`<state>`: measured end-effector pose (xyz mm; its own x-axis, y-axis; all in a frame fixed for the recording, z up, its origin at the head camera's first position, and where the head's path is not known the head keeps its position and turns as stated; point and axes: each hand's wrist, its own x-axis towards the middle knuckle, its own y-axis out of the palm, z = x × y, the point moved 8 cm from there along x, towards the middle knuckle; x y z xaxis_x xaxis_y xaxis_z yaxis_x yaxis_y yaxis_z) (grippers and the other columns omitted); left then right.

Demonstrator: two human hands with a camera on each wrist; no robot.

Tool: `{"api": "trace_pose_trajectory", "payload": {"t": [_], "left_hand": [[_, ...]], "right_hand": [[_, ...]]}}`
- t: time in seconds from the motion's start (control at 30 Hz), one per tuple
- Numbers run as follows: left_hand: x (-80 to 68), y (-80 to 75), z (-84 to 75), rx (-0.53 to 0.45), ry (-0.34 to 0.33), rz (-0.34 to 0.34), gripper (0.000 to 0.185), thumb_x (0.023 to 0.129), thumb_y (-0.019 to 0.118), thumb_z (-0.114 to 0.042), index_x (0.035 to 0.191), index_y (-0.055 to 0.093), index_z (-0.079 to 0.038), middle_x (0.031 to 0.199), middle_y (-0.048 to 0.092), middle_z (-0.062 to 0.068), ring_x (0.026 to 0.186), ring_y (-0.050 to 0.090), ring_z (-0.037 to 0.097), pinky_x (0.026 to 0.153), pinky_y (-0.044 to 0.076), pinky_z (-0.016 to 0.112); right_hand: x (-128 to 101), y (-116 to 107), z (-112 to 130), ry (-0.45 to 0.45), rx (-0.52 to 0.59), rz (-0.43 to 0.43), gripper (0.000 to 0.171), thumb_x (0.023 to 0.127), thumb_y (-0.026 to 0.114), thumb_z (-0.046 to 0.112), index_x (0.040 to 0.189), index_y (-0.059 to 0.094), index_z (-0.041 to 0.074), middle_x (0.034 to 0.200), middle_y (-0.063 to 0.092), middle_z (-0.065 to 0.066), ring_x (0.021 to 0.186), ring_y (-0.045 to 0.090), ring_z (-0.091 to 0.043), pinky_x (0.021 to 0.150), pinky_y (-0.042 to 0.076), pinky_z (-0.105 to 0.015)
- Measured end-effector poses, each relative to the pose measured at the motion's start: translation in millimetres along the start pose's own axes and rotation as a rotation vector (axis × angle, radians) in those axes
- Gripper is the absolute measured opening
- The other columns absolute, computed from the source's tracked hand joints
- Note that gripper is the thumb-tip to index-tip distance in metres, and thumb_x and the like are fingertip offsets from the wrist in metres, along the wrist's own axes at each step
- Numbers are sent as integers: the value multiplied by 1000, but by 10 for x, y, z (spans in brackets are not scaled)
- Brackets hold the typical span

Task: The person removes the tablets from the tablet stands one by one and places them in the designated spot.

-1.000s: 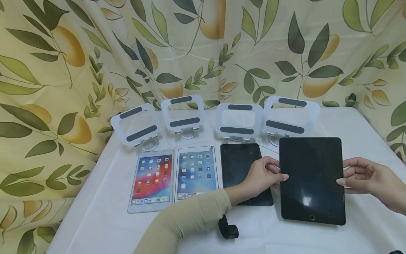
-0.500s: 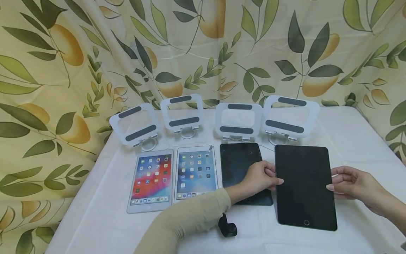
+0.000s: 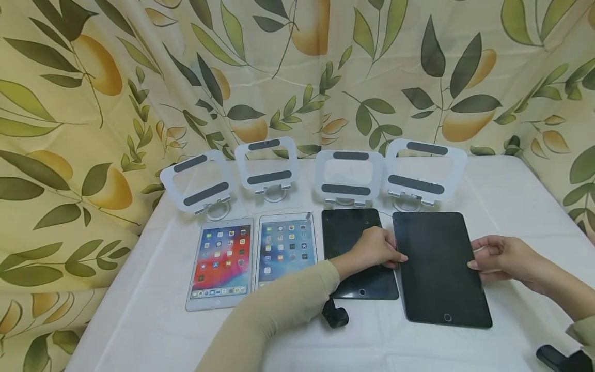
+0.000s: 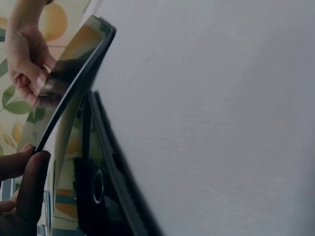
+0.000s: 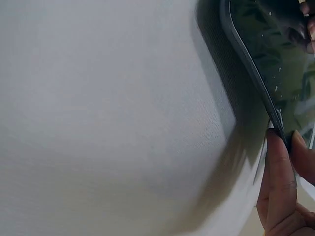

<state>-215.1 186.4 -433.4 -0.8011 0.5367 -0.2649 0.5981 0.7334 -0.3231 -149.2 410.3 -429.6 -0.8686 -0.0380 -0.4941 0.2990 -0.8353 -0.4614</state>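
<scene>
Both hands hold a large black tablet (image 3: 441, 268), its dark screen facing up and its home button toward the person. My left hand (image 3: 374, 248) pinches the left edge between thumb and fingers, reaching across a smaller black tablet (image 3: 341, 235) that lies on the table. On the opposite side, my right hand (image 3: 504, 258) pinches the right edge. In the right wrist view, the fingertips (image 5: 278, 147) grip the tablet's rim close over the white cloth, which carries its shadow. The left wrist view shows the held tablet (image 4: 74, 81) slanting above the smaller one.
Two white tablets, one with a red-blue screen (image 3: 220, 263) and one with a blue screen (image 3: 285, 243), lie at left. Behind stand several white tablet stands (image 3: 349, 190) with grey pads. A black strap-like object (image 3: 335, 314) shows beside the left sleeve. A leaf-patterned curtain (image 3: 297, 77) hangs behind.
Both hands have brought the large black tablet left and, at first, down toward the table, bringing it close beside the smaller black one. The other tablets and the stands stay put.
</scene>
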Motion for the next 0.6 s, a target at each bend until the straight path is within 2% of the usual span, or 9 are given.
{"api": "trace_pose_trajectory", "payload": {"t": [0.17, 0.3, 0.43, 0.6], "left_hand": [[86, -33, -3, 15, -6, -22, 23, 74, 78, 0, 65, 57, -5, 51, 62, 4, 38, 55, 6, 44, 49, 16], [126, -56, -11, 64, -1, -34, 27, 75, 78, -2, 60, 55, -6, 47, 59, 2, 36, 52, 4, 43, 48, 16], [158, -65, -16, 95, -1, -27, 29, 76, 77, -4, 57, 55, -4, 47, 59, 2, 36, 54, 6, 43, 49, 17], [219, -87, -30, 79, 13, -17, 28, 77, 76, -4, 56, 58, -1, 46, 60, 4, 38, 58, 9, 44, 50, 18]], "right_hand": [[105, -22, 26, 39, 37, 10, 64, 83, 67, 1, 126, 26, -23, 86, 63, -1, 76, 65, -13, 71, 58, -33], [187, -30, 59, 63, 58, 22, 61, 86, 62, -2, 127, 24, -24, 85, 63, -1, 78, 66, -12, 71, 58, -34], [259, -51, 96, 71, 49, 29, 62, 86, 64, 0, 127, 25, -24, 84, 64, -4, 78, 66, -14, 72, 58, -35], [328, -81, 103, 92, 68, 25, 62, 84, 65, -2, 127, 25, -23, 81, 64, -1, 77, 67, -13, 72, 58, -35]]}}
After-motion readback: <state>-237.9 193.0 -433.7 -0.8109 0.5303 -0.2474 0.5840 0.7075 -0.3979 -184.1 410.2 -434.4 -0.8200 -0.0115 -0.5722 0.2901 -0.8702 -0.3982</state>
